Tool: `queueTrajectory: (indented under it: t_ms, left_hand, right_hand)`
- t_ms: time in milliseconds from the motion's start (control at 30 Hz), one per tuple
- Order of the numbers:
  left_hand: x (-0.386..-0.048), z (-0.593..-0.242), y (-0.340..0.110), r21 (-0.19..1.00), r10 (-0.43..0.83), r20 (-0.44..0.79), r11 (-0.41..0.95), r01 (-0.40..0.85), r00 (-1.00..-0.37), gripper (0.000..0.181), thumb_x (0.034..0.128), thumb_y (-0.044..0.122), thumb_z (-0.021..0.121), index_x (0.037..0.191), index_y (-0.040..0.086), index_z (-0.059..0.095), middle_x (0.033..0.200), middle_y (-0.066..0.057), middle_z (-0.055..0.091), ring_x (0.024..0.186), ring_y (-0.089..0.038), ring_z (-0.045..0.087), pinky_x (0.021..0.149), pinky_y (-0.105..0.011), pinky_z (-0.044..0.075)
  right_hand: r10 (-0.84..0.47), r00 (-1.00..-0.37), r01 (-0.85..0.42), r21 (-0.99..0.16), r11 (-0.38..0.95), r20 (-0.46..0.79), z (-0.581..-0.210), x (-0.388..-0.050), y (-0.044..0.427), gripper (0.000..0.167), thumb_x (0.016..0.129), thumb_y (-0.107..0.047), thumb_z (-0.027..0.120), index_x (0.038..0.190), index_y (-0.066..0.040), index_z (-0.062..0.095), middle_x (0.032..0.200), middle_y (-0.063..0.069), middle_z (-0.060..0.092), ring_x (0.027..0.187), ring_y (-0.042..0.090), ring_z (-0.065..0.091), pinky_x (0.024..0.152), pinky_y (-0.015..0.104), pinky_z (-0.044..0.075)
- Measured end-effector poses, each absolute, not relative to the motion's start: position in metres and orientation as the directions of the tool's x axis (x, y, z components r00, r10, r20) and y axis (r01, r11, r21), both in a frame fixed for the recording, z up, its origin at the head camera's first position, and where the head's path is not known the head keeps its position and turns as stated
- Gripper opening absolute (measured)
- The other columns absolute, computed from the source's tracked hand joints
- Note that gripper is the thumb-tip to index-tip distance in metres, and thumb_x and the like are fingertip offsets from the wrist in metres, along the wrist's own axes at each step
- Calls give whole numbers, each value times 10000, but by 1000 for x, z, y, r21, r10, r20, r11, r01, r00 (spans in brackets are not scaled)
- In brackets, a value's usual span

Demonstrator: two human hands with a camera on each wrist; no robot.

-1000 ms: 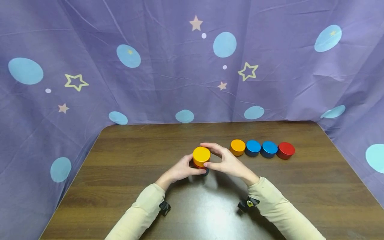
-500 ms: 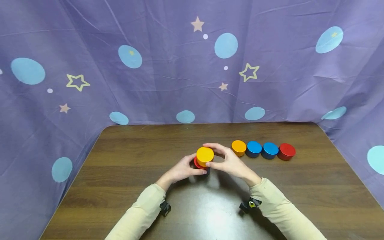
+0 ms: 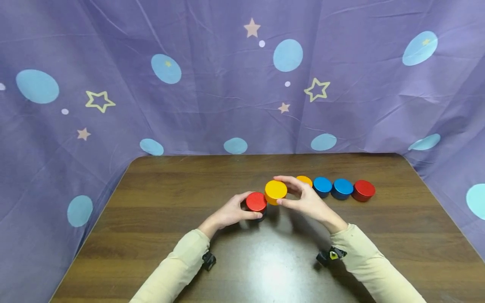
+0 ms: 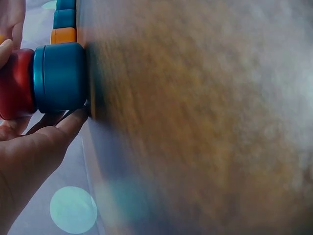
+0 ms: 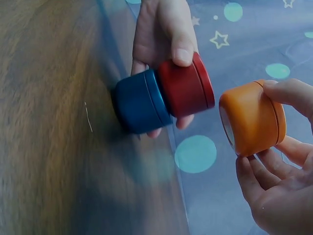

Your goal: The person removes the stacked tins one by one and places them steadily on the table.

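My left hand (image 3: pixel 229 213) grips a small round red canister (image 3: pixel 256 202) with the thumb on its near side. That red canister stands on a blue canister (image 5: pixel 137 105), which is mostly hidden in the head view; a fingertip of the same hand reaches the blue one's base in the left wrist view. To the right, my right hand (image 3: pixel 308 204) pinches a yellow-orange canister (image 3: pixel 275 191) between thumb and fingers. It is held in the air, tilted, apart from the red one in the right wrist view.
A row at the back right holds another yellow-orange canister (image 3: pixel 304 180), partly behind my right hand, two blue canisters (image 3: pixel 322 186) and a red canister (image 3: pixel 364 190). A purple patterned curtain (image 3: pixel 204 105) hangs behind the brown wooden table (image 3: pixel 170 181).
The yellow-orange canister was on top of the red one; my right hand has lifted it off and moved it right, uncovering the red top. My left hand has stayed around the stack.
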State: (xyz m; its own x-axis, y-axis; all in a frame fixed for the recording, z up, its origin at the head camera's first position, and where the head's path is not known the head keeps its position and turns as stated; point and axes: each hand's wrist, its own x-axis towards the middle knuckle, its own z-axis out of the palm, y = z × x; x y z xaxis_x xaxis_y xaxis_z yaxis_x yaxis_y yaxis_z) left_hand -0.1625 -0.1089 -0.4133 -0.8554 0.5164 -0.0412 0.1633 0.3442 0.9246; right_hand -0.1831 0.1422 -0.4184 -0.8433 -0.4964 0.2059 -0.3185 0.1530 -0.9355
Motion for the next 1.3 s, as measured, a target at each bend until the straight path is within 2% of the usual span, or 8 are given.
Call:
queueTrajectory:
  t_ms: [100,233,400,633,833,1133,1300]
  left_hand:
    - [-163,-414,-110,926,511,-37,341,163,-859,500,816,54,761,1263,-38,557,1106,-82,644,990,-178,578,913,-361,440]
    - [-172,-432,-112,926,513,-52,347,151,-857,537,810,57,768,1290,-33,543,1122,-88,640,1012,-201,577,923,-362,441]
    - [-182,-445,-114,923,506,-29,344,171,-862,553,796,58,781,1293,-10,548,1125,-80,637,1023,-213,572,931,-376,435]
    - [-184,-449,-114,927,508,-7,326,184,-861,564,789,116,801,1291,24,562,1117,-53,644,1034,-182,579,944,-352,428]
    - [-180,-452,-112,924,496,-24,343,171,-868,579,781,126,808,1295,29,562,1126,-43,641,1050,-179,573,958,-358,415]
    - [-178,-451,-112,923,496,-2,335,189,-868,578,780,122,808,1292,13,563,1125,-58,649,1052,-183,575,958,-353,417]
    - [-179,-451,-112,922,502,-1,335,194,-865,583,787,135,805,1300,12,557,1134,-65,648,1054,-184,576,958,-352,419]
  right_hand:
    - [-486,-850,-304,-943,137,203,-418,-183,147,563,850,-97,749,1366,-114,524,1316,65,553,1172,217,549,995,404,423]
    - [-467,-858,-305,-944,124,216,-420,-183,156,570,845,-48,742,1366,-53,510,1312,111,545,1152,215,561,958,317,454]
    - [-442,-860,-336,-935,114,255,-420,-184,169,585,837,-1,734,1364,27,483,1305,158,555,1108,198,585,928,309,478]
    - [-388,-882,-333,-936,115,266,-425,-182,189,578,843,4,726,1363,47,475,1325,186,530,1152,127,557,987,213,401]
    - [-367,-891,-331,-935,126,266,-432,-178,209,565,842,47,708,1354,64,471,1319,246,511,1131,94,562,965,201,415]
    - [-310,-918,-315,-930,188,249,-431,-175,235,563,851,25,708,1352,79,458,1315,247,513,1129,58,559,951,179,415]
    - [-277,-931,-304,-925,230,238,-429,-171,252,564,863,3,705,1363,65,449,1321,173,522,1129,33,551,921,167,432]
